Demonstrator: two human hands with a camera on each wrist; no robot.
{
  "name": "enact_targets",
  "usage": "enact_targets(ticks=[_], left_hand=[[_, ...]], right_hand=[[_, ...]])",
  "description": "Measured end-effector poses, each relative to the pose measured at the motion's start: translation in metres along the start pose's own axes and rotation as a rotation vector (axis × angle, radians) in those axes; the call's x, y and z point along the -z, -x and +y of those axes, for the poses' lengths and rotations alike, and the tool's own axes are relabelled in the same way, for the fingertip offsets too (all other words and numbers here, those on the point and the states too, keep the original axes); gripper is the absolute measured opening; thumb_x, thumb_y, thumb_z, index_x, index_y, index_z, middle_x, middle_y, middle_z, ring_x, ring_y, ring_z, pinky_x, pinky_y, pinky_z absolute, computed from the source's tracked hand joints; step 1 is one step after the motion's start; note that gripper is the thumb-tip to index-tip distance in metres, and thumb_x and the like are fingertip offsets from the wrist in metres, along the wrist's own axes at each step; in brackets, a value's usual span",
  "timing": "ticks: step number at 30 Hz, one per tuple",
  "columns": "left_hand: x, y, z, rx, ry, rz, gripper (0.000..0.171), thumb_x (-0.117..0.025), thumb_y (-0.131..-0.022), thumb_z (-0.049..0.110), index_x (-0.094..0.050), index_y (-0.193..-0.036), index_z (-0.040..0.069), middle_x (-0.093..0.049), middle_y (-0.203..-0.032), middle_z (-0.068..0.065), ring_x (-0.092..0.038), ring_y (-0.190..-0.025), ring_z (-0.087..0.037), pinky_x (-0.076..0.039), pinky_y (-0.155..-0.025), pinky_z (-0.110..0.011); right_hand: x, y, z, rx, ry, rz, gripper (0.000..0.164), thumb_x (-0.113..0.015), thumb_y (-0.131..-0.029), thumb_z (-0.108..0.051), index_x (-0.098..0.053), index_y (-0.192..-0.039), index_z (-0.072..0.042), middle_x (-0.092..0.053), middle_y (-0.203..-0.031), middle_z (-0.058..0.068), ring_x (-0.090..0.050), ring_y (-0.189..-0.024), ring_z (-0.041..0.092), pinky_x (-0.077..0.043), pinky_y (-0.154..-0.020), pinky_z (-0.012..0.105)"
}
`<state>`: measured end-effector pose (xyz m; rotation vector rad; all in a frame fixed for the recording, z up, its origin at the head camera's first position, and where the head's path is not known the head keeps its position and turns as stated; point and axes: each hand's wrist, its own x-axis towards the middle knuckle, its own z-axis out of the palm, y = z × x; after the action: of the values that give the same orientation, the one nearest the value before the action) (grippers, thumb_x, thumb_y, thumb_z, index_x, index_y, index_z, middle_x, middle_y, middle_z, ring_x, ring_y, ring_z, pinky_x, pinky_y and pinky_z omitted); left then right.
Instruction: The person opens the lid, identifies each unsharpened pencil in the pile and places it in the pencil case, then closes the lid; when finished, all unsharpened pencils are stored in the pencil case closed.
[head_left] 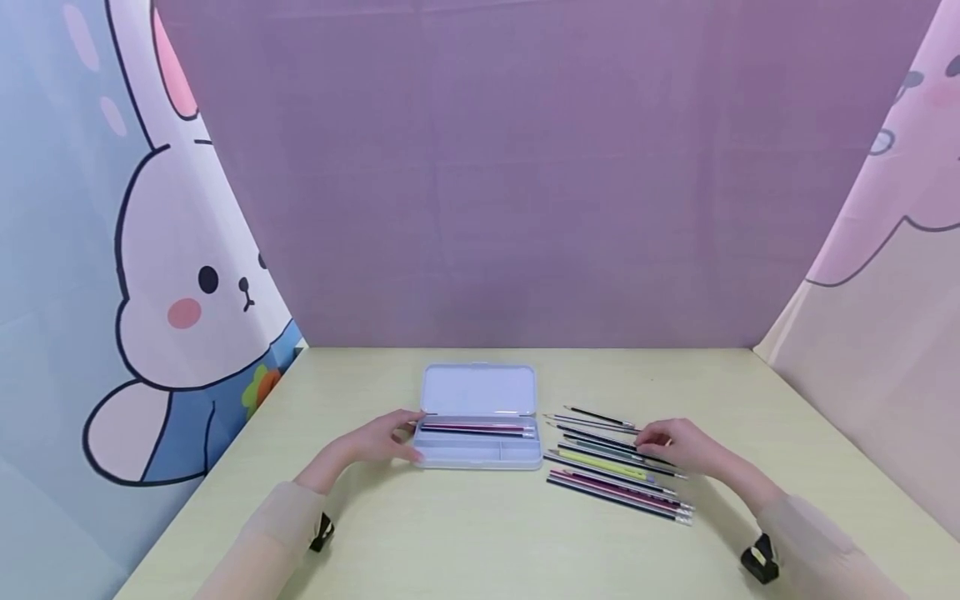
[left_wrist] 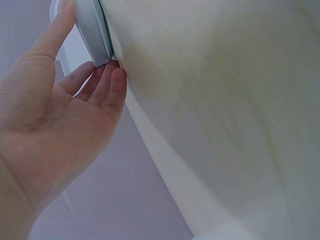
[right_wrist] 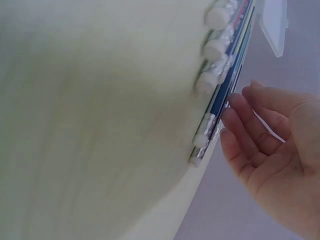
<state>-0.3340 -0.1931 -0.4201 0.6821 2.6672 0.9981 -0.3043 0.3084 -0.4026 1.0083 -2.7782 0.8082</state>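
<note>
A translucent white pencil case point(head_left: 457, 454) lies with its lid point(head_left: 480, 390) raised at the back. Several pencils point(head_left: 476, 430) lie in its long rear compartment. My left hand point(head_left: 382, 437) holds the case's left end, thumb at the near corner and fingers farther back; in the left wrist view the fingers point(left_wrist: 117, 87) bend at its corner. My right hand point(head_left: 682, 446) is over the eraser ends of a spread of loose pencils point(head_left: 600, 492), fingers gently bent. In the right wrist view its fingertips point(right_wrist: 225, 132) are right beside the pencils, with none seen between thumb and fingers.
A yellow pencil point(head_left: 603, 465) lies among the dark and red ones, right of the case. The case's front has two smaller compartments. A purple cloth point(head_left: 525, 183) hangs behind the pale table point(head_left: 420, 542), with printed cartoon cloths at both sides.
</note>
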Motion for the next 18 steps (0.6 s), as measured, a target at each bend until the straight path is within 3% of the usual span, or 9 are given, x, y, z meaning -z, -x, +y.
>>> enact_targets(ticks=[11, 18], left_hand=[[0.001, 0.003, 0.004, -0.003, -0.008, 0.006, 0.079, -0.076, -0.078, 0.027, -0.037, -0.140, -0.003, -0.045, -0.136, -0.022, -0.048, -0.119, -0.037, -0.046, -0.097, -0.048], [0.001, 0.004, 0.007, 0.005, -0.002, 0.006, 0.079, -0.076, -0.078, 0.027, -0.037, -0.140, -0.002, -0.045, -0.137, -0.022, -0.048, -0.120, -0.037, -0.045, -0.098, -0.049]], right_hand=[[0.000, 0.008, 0.006, -0.131, 0.005, -0.057, 0.008, -0.066, -0.083, -0.004, -0.068, -0.090, -0.003, -0.067, -0.084, 0.003, -0.054, -0.071, -0.001, -0.049, -0.062, 0.020], [0.002, 0.013, 0.007, -0.151, 0.032, -0.051, 0.011, -0.069, -0.080, -0.006, -0.068, -0.090, -0.002, -0.066, -0.086, 0.005, -0.055, -0.071, 0.005, -0.049, -0.061, 0.021]])
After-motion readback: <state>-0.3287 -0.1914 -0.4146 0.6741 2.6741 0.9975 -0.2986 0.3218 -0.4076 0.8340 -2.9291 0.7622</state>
